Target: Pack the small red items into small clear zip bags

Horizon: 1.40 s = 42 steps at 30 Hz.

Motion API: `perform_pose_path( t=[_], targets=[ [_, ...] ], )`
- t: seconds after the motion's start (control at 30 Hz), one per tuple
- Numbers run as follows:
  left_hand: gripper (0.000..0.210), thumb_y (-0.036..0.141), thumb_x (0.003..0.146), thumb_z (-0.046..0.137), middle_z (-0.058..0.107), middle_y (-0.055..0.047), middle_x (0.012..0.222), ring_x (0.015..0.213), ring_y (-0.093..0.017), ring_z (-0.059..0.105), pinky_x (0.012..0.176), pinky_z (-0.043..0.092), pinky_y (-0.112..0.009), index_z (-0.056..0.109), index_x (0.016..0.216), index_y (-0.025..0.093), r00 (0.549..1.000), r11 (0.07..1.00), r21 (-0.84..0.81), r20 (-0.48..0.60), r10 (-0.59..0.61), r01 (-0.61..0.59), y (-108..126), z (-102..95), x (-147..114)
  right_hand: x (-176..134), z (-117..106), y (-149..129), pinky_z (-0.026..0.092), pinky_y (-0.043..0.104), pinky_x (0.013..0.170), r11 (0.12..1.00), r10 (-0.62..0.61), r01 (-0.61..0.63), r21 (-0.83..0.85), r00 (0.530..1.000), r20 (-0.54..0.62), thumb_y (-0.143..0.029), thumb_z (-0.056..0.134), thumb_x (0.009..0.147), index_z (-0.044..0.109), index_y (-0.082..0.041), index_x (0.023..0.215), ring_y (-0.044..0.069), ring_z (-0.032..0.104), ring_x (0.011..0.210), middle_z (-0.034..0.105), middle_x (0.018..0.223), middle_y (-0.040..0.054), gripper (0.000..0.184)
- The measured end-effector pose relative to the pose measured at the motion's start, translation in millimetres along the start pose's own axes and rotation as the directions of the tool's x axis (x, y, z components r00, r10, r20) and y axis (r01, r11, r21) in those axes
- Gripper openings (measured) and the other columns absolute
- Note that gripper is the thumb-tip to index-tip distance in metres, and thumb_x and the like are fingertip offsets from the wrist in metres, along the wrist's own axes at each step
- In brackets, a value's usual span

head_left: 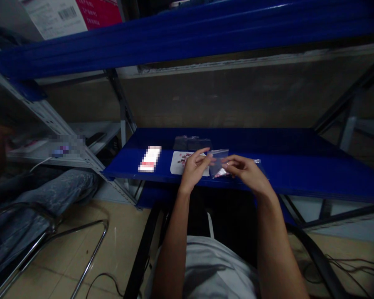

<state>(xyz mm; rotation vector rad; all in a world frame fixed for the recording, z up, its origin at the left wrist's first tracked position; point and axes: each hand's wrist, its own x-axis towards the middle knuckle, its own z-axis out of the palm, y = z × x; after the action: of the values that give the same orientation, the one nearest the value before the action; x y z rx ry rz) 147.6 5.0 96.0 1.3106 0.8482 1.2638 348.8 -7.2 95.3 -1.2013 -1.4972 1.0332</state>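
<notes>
Head view: we see the right hand with thumb and fingers closed in a pinch on the right side of a clear bag, which sits tilted between the two hands. The left hand is half open, its fingers loosely curled at the bag's left edge; whether it grips the film we cannot tell. We judge the work to be partly done: small pink pieces lie in the bag's lower end, while dark red pieces remain loose on a white sheet, just left of and partly under the left hand. Whether the bag's mouth is sealed we cannot make out. Beyond the left hand lie flat clear packets, seemingly unfilled; beside the right hand, another clear packet is partly hidden, its contents unclear.
</notes>
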Motion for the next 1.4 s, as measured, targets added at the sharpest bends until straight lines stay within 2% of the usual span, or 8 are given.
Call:
perform_pose_path(
  t=[0.17,0.37,0.5,0.73,0.9,1.1,1.27,1.4],
  targets=[
    [0.055,0.023,0.085,0.081,0.079,-0.009,0.099,0.086,-0.018,0.075,0.082,0.058,-0.029,0.06,0.135,0.016,0.99,0.99,0.02,0.014,-0.139,0.139,-24.6,12.5,2.9,8.1,-6.0,20.9,0.045,0.03,0.056,0.995,0.081,-0.094,-0.039,0.962,-0.26,-0.051,0.081,0.07,0.07,-0.019,0.095,0.017,0.058,0.056,0.069,0.069,0.0019,0.042],
    [0.04,0.006,0.081,0.075,0.076,-0.005,0.092,0.076,-0.015,0.071,0.077,0.058,-0.028,0.065,0.118,0.018,0.982,0.95,0.296,-0.184,-0.049,0.103,-49.8,30.8,8.7,17.8,4.3,38.3,0.051,0.036,0.078,0.855,0.001,-0.231,-0.464,0.896,-0.444,-0.036,0.074,0.08,0.071,-0.018,0.108,0.024,0.072,0.074,0.077,0.078,0.0059,0.034],
    [0.022,0.005,0.084,0.069,0.076,-0.006,0.097,0.077,-0.014,0.07,0.079,0.058,-0.028,0.069,0.102,0.018,0.979,0.897,0.439,-0.201,0.04,0.053,-52.1,33.8,7.2,18.3,9.5,44.4,0.051,0.037,0.079,0.763,-0.011,-0.254,-0.594,0.914,-0.405,-0.034,0.071,0.085,0.072,-0.017,0.114,0.027,0.074,0.082,0.079,0.086,0.0093,0.033],
    [0.021,0.004,0.088,0.063,0.075,-0.009,0.097,0.084,-0.019,0.071,0.088,0.058,-0.035,0.069,0.103,0.017,0.98,0.822,0.569,-0.154,0.123,-0.014,-57.9,33.3,4.3,16.7,13.2,50.1,0.053,0.041,0.084,0.695,-0.023,-0.237,-0.679,0.936,-0.35,-0.033,0.068,0.089,0.073,-0.015,0.121,0.036,0.075,0.097,0.08,0.093,0.0166,0.037],
    [0.023,0.003,0.086,0.066,0.073,-0.01,0.099,0.085,-0.021,0.07,0.089,0.057,-0.036,0.07,0.104,0.017,0.982,0.77,0.638,-0.146,0.122,0.0,-55.0,34.2,1.3,15.9,18.0,46.7,0.053,0.044,0.09,0.636,-0.058,-0.25,-0.73,0.928,-0.369,-0.034,0.064,0.091,0.07,-0.012,0.128,0.038,0.071,0.107,0.074,0.114,0.0245,0.044],
    [0.021,0.01,0.09,0.064,0.073,-0.013,0.109,0.104,-0.027,0.069,0.099,0.053,-0.04,0.072,0.107,0.02,0.975,0.677,0.735,-0.171,0.14,0.032,-35.6,33.2,-7.5,15.4,8.4,44.7,0.05,0.045,0.096,0.657,-0.147,-0.223,-0.72,0.899,-0.412,-0.037,0.055,0.096,0.069,-0.01,0.129,0.036,0.068,0.108,0.071,0.115,0.0232,0.045],
    [0.02,0.014,0.09,0.065,0.074,-0.012,0.102,0.097,-0.026,0.069,0.097,0.052,-0.039,0.076,0.106,0.019,0.957,0.669,0.742,-0.22,0.187,0.04,-20.2,-0.7,0.3,51.4,12.8,31.3,0.052,0.037,0.086,0.769,-0.132,-0.095,-0.632,0.944,-0.303,-0.035,0.062,0.094,0.073,-0.016,0.118,0.028,0.072,0.092,0.078,0.097,0.0129,0.033],
    [0.023,0.02,0.092,0.067,0.074,-0.016,0.11,0.106,-0.029,0.07,0.096,0.053,-0.039,0.078,0.113,0.017,0.946,0.577,0.802,-0.288,0.151,0.153,-16.6,-39.8,38.6,113.5,34.3,14.4,0.052,0.031,0.085,0.764,-0.051,-0.081,-0.641,0.981,-0.186,-0.025,0.067,0.093,0.069,-0.015,0.129,0.026,0.074,0.098,0.079,0.103,0.0124,0.037]
  ],
)
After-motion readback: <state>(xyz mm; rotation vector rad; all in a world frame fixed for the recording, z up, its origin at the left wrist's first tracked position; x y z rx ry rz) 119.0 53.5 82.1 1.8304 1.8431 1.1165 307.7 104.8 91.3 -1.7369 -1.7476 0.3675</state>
